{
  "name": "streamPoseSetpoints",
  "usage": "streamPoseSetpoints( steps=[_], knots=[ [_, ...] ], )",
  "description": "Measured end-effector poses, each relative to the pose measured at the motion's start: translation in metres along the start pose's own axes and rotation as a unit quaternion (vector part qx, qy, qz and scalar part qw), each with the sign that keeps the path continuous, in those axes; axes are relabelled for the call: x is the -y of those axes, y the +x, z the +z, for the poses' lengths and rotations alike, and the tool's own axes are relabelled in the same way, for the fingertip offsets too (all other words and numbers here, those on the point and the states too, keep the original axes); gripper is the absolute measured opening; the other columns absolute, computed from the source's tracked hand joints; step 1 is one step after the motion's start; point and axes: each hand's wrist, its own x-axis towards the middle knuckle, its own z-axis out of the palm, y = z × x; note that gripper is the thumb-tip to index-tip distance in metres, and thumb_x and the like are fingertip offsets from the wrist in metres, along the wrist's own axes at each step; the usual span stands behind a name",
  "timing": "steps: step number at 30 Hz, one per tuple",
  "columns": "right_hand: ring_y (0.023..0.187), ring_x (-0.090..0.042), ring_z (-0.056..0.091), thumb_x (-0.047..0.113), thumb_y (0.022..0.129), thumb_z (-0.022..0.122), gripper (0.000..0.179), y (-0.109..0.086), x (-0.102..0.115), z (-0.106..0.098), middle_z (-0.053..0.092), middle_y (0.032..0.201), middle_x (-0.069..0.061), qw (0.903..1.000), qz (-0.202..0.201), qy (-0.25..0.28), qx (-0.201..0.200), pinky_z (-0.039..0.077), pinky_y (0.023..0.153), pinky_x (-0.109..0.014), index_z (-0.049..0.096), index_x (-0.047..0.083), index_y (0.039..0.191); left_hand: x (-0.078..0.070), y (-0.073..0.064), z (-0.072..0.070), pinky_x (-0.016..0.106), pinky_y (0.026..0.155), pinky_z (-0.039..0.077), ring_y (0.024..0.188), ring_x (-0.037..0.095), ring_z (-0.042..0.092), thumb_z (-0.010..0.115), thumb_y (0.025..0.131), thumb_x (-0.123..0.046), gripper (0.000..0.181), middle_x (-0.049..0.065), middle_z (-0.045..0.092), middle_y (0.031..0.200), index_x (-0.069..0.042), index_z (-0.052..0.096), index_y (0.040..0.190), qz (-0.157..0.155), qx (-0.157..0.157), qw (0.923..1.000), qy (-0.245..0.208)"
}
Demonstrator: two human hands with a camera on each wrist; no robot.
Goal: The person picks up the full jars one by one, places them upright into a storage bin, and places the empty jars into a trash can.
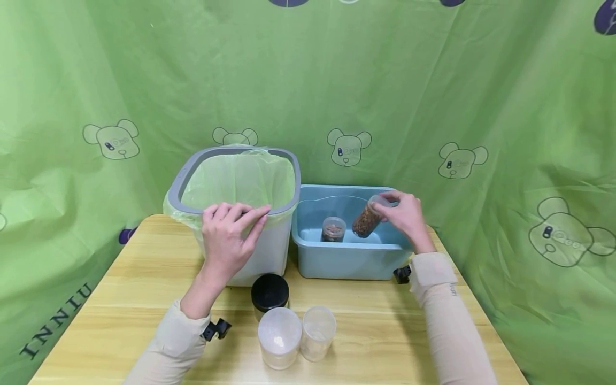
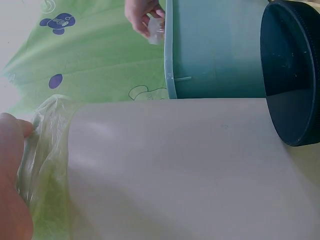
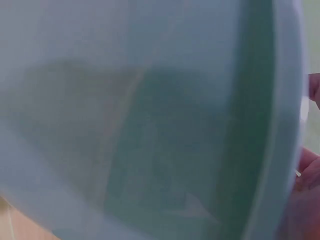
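My right hand [image 1: 406,215] grips a clear plastic jar [image 1: 367,220] near its upper end. Small brown pieces fill much of this jar, which leans over the blue basin [image 1: 351,262]. Another clear jar [image 1: 333,229], also with brown contents, stands inside the basin. My left hand [image 1: 231,238] holds the front rim of a white trash bin [image 1: 264,251], fingers over the grey ring [image 1: 291,206] and the green bag [image 2: 52,175]. The basin wall [image 3: 165,150] hides most of the right hand in the right wrist view.
In front of the bin, close to the left forearm, stand a black-lidded jar [image 1: 270,291], a wide frosted jar [image 1: 280,339] and a slimmer clear jar [image 1: 318,334]. All sit on a wooden table [image 1: 375,342]. A green curtain [image 1: 399,96] hangs behind.
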Motion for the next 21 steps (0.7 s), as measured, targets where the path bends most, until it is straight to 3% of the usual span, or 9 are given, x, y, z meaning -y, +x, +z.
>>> streamPoseSetpoints(
  steps=[13, 21],
  knots=[
    [0.078, -0.031, 0.077, 0.033, 0.095, 0.073, 0.057, 0.006, -0.016, 0.025, 0.067, 0.127, -0.03, 0.996, -0.003, -0.042, 0.08, 0.057, 0.069, -0.029, 0.06, -0.004, 0.137, 0.0, -0.001, 0.0, 0.052, 0.086, 0.038, 0.079, 0.026, 0.06, 0.069, 0.094, -0.034, 0.02, 0.002, 0.075, 0.087, -0.024, 0.082, 0.106, 0.0, -0.002, 1.0, 0.002],
    [0.077, -0.026, 0.077, 0.029, 0.095, 0.073, 0.055, 0.01, -0.016, 0.032, 0.064, 0.13, -0.032, 0.9918, 0.005, -0.026, 0.125, 0.063, 0.074, -0.036, 0.059, -0.005, 0.136, 0.0, -0.001, 0.001, 0.052, 0.087, 0.038, 0.08, 0.027, 0.061, 0.07, 0.094, -0.033, 0.019, 0.003, 0.075, 0.087, -0.024, 0.082, 0.106, 0.002, -0.005, 1.0, 0.0]
  ],
)
